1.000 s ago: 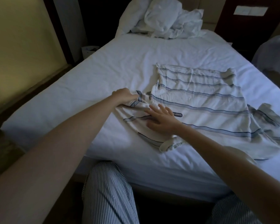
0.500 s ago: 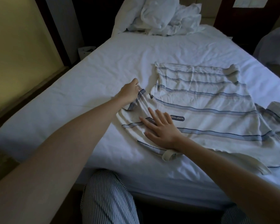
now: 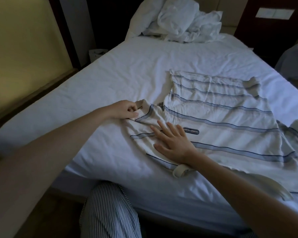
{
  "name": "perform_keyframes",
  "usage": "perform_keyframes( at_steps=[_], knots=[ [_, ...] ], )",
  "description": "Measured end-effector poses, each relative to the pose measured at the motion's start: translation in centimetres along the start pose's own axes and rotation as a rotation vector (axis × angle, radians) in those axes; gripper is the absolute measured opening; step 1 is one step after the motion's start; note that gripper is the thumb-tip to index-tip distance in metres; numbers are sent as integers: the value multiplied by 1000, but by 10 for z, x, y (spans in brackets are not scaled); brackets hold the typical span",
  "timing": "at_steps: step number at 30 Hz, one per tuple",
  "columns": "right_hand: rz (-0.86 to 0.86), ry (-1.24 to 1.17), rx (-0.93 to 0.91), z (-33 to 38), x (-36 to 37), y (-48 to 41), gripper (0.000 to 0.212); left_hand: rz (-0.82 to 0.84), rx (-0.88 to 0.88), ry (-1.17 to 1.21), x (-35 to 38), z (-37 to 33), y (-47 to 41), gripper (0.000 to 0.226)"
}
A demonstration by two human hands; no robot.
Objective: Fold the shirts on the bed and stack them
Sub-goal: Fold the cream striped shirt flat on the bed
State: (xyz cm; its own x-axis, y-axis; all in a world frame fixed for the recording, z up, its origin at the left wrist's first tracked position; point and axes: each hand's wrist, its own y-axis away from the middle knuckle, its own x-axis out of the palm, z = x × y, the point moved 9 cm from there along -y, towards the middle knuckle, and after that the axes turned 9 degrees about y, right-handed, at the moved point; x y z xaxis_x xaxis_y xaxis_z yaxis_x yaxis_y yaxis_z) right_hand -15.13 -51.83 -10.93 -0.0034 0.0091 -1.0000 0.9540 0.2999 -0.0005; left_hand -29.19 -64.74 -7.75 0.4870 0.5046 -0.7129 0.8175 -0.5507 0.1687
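Observation:
A cream shirt with blue stripes [image 3: 218,114] lies spread flat on the white bed [image 3: 127,73], its collar end toward the left. My left hand [image 3: 124,109] pinches the collar edge at the shirt's left end. My right hand [image 3: 172,143] lies flat with straight fingers on the shirt's near left part, beside a small dark logo patch [image 3: 191,131]. One sleeve [image 3: 296,133] is bunched at the right edge of the view.
A crumpled white duvet and pillows [image 3: 177,19] sit at the head of the bed. A small white bin [image 3: 97,53] stands on the floor at the bed's far left. My striped trouser leg [image 3: 108,213] is against the near bed edge.
My left hand has pulled the collar end outward to the left and now pinches it. My right hand stays pressed flat on the shirt.

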Motion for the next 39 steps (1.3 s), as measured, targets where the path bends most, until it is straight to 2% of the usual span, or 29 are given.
perform_keyframes(
  at_steps=[2, 4, 6, 8, 11, 13, 15, 18, 20, 22, 25, 27, 28, 30, 32, 36, 39],
  knots=[
    [-37, -46, -22, 1, -6, 1, 69, -84, 64, 103, -8, -7, 3, 22],
    [-70, -61, -52, 3, -13, 1, 66, -186, 74, 196, -20, -8, 9, 21],
    [-92, -107, -38, 2, -25, -2, 62, -223, 13, 149, -27, -1, 12, 17],
    [-54, -154, 1, -2, -31, -7, 59, -111, -149, 69, -21, 16, 16, 18],
    [185, -71, -31, 7, -12, -10, 61, 57, -394, 19, -10, 40, 30, 14],
    [246, 39, -80, 17, 4, -7, 83, 23, -396, 45, -13, 40, 29, 16],
    [162, 44, -100, 21, 4, -5, 105, -59, -346, 141, -19, 30, 25, 29],
    [63, 23, -170, 31, -8, -3, 105, -59, -323, 309, -14, 16, 18, 43],
    [74, 53, -204, 44, -8, -4, 108, -27, -287, 275, -2, 5, 10, 30],
    [100, 67, -200, 51, 0, -4, 99, -96, -251, 242, -1, -4, 1, 17],
    [81, 44, -185, 51, 4, -3, 80, -330, -132, 319, -23, -18, -7, 35],
    [21, -3, -170, 49, -4, -2, 74, -397, -80, 283, -34, -27, -8, 23],
    [6, -52, -140, 46, -7, -3, 64, -392, -89, 265, -35, -27, -6, 19],
    [-2, -229, -58, 36, -11, -3, 48, -375, -136, 279, -32, -15, -5, 25],
    [8, -401, -8, 29, -14, -1, 44, -380, -190, 278, -32, 3, 2, 24],
    [123, -387, 29, 29, -5, 3, 45, -246, -297, 334, -18, 32, 28, 24],
    [159, -311, 3, 32, 0, 6, 61, -197, -346, 331, -13, 40, 46, 34]
  ],
)
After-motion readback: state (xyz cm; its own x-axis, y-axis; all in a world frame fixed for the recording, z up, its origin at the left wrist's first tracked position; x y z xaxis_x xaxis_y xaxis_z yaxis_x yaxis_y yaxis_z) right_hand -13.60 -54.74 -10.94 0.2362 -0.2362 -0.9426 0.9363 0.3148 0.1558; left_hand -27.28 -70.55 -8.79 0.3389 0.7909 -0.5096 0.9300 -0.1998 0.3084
